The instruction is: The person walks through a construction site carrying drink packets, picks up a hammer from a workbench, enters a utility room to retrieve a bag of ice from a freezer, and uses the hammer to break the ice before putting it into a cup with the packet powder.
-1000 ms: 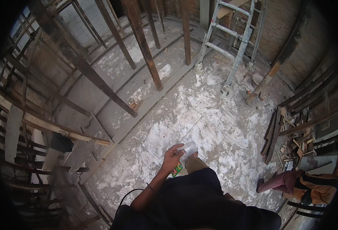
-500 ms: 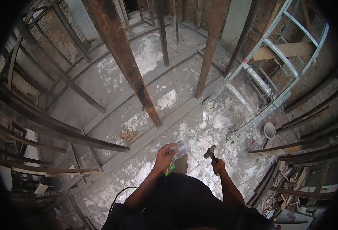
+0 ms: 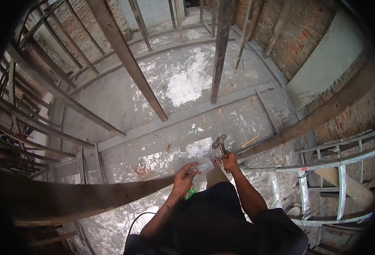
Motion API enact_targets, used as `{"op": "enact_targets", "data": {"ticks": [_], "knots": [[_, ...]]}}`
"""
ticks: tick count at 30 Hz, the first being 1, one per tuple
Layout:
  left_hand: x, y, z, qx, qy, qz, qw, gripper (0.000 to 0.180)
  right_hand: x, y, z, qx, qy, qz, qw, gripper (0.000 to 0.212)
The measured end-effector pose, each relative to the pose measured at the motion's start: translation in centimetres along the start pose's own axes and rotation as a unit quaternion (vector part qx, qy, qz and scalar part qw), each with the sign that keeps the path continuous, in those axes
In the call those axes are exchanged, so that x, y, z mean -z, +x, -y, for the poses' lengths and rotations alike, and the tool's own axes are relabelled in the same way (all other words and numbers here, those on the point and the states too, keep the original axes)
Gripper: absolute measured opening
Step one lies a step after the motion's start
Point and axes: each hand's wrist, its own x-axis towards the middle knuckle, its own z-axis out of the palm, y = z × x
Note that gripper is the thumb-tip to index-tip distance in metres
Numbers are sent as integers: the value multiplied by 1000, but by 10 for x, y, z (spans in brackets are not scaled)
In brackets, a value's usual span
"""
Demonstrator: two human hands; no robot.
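Observation:
My left hand (image 3: 185,178) is closed around a clear plastic container (image 3: 204,165) in front of my body. A small green packet (image 3: 190,192) shows just below that hand; whether the fingers also hold it I cannot tell. My right hand (image 3: 229,162) is wrapped round the handle of a hammer (image 3: 220,142), whose dark metal head points up and away from me. The hammer stands slightly to the right of the container and apart from it. What the container holds is too small to make out.
Upright wooden posts (image 3: 130,63) stand ahead and to the left. One beam (image 3: 111,197) runs close by on my left, another (image 3: 298,127) on my right. A metal ladder (image 3: 342,182) is at the right. Debris and white patches cover the floor (image 3: 187,89).
My view has turned, bringing the ladder down to the lower right and beams close on both sides. My right hand has brought the hammer forward and nearer my left hand.

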Motion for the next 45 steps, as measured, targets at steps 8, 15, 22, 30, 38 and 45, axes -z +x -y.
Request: {"op": "enact_targets", "data": {"ticks": [8,15,22,30,38,45], "knots": [[23,111,-60,57,-206,-234,949,32,-30,181,117,-30,-39,152,987,21],[73,256,-79,48,-219,-325,919,30,-78,332,228,29,-34,242,969,13],[174,478,-135,20,-218,-303,928,33,-106,532,339,-13,53,149,987,22],[260,685,-245,-19,-207,-299,931,30,-65,782,491,-44,195,30,979,9],[359,1050,-370,6,-522,-162,838,48,-14,996,587,-167,286,58,942,10],[376,1233,-488,-60,-609,-36,790,41,52,1081,682,-144,257,82,952,45]]}}
